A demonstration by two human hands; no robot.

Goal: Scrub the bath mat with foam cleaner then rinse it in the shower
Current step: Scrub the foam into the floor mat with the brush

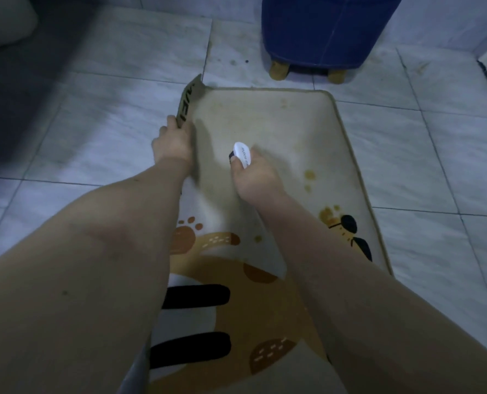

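Bath mat [293,132] lying flat on tiled floor [94,109], far-left edge folded up.

Left hand [174,143] pinching that lifted edge, likely tensioning pile so it isn't bunching under strokes.

Right hand [253,177] gripping white scrub brush [242,153], pressing it down on pale, stained upper area of mat, near the fold.

Scrubbing stage; no foam clearly showing. Rinse not yet done.

Blue stool [322,32] standing beyond mat, apart.

My left hand [171,143]: arm outstretched, fingers pinching, frame centre-left. My right hand [254,174]: arm outstretched, fingers curled gripping, frame centre.
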